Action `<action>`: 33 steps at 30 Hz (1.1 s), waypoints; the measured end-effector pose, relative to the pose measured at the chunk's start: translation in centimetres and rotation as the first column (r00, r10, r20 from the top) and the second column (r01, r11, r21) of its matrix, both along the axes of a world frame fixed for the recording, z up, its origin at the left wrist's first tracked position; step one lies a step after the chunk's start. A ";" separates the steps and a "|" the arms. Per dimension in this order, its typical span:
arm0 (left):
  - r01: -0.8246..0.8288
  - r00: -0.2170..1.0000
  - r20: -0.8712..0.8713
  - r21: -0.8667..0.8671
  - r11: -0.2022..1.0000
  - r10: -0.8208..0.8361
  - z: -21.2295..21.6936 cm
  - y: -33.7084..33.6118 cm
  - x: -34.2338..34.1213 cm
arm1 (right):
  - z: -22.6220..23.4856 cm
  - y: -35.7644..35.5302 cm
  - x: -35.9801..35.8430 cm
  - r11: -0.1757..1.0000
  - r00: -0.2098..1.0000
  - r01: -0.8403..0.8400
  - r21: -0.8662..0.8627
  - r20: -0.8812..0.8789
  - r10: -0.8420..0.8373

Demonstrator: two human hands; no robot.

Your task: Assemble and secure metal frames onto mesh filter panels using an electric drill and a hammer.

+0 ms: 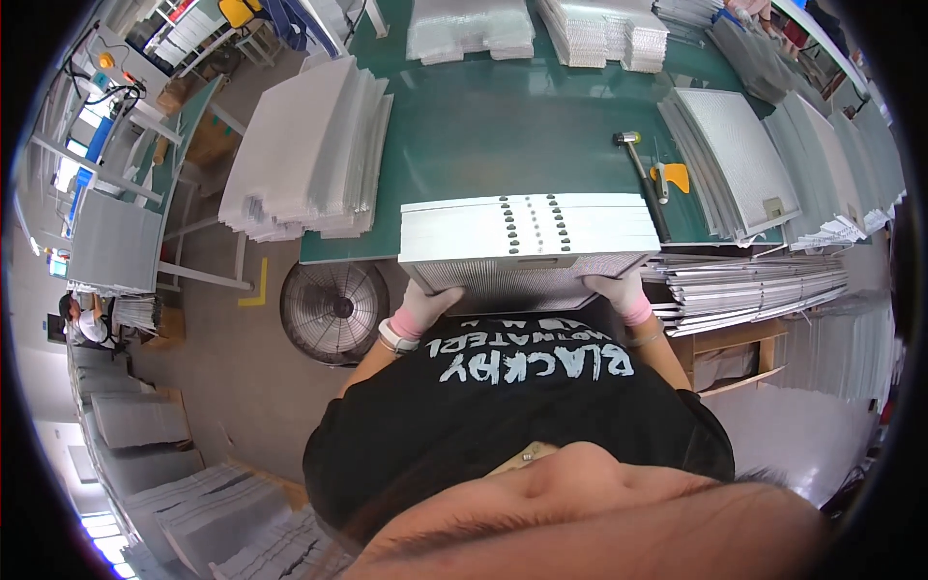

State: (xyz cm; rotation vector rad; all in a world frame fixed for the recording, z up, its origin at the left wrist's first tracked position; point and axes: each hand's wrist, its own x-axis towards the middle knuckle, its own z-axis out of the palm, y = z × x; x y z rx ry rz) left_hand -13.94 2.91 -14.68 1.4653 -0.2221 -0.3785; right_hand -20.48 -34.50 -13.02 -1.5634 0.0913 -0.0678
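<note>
A rectangular silver metal mesh panel (527, 237) with two rows of dark slots lies at the near edge of the green workbench (503, 126), overhanging toward me. My left hand (430, 302), in a white glove with a pink cuff, grips the panel's lower left corner. My right hand (619, 290), gloved the same way, grips its lower right corner. Part of each hand is tucked under the panel's near edge.
A hammer (640, 174) and a yellow tool (674, 177) lie right of the panel. Stacks of similar panels sit at the bench's left (309, 150), right (735, 169) and back (471, 29). A round fan (333, 309) stands on the floor. Metal strips (754, 285) pile at my right.
</note>
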 end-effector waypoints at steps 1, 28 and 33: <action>0.006 1.000 0.008 0.001 1.000 -0.006 1.1 -0.4 0.3 | 0.5 0.0 0.1 1.000 1.000 0.006 0.001 0.008 -0.006; -0.202 -0.202 0.427 0.863 0.464 -0.881 33.0 -13.8 15.6 | 4.9 -2.5 20.8 0.974 0.994 0.025 -0.226 0.111 0.000; -0.168 -0.188 0.311 0.924 0.343 -0.932 29.7 -17.7 20.4 | 3.5 -8.8 9.2 0.102 0.898 0.411 -0.906 0.384 -0.213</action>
